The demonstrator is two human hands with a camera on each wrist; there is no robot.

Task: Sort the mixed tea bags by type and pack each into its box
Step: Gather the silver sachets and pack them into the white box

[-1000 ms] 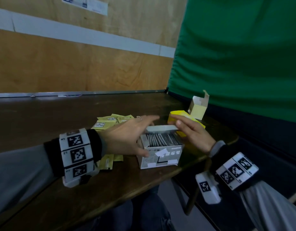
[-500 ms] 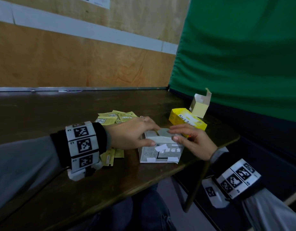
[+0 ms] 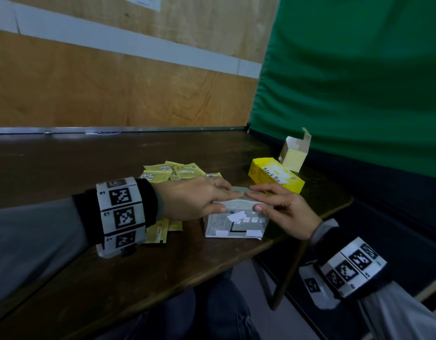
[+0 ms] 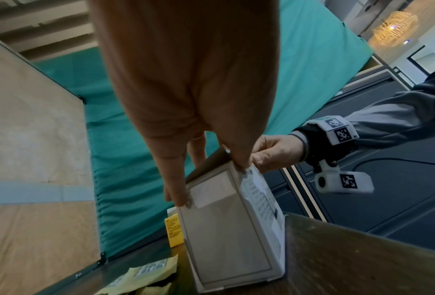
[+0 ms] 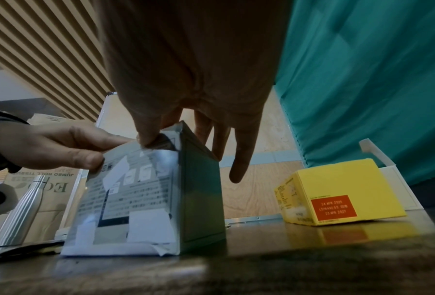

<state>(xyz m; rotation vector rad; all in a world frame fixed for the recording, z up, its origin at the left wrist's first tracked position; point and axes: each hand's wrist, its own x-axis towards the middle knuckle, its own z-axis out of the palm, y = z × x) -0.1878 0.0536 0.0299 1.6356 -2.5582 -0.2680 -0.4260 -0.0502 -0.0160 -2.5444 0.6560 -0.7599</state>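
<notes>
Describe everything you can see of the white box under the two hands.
The white box is pale cardboard, its front printed with small text and patched with white paper slips, one lower corner crumpled. Its lid lies shut. It stands upright on the dark wooden table, near the front edge. The left hand and right hand each pinch its top, thumb on the front, fingers over the lid.

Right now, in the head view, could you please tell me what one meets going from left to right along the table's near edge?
In order: left wrist band → left hand → white box → right hand → right wrist band. The yellow tea bags and yellow box overlap the hands sideways, so they are left out.
</notes>
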